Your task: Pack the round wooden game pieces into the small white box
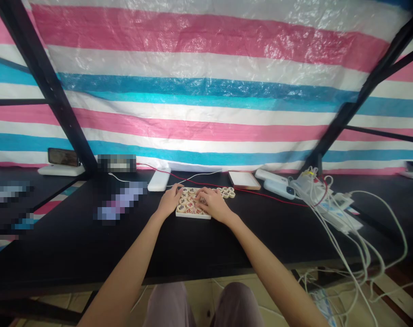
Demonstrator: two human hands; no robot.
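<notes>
A white shallow box [193, 216] sits on the black desk in front of me, filled with rows of round Chinese chess pieces [189, 210] marked in red and black. My left hand [169, 200] grips the box's left side, fingers bent over its far left corner. Over the right part of the box, my right hand [211, 203] has its fingers curled down onto a piece; the fingers partly hide it. More loose Chinese chess pieces [228, 192] lie grouped on the desk just beyond my right hand.
A box lid [244, 180] lies behind the loose pieces, beside white power banks [279, 188]. Another white power bank [158, 180] is at back left. A red cable [261, 194] crosses the desk. Tangled white cables [332, 213] fill the right. Black frame posts [56, 100] flank a striped sheet.
</notes>
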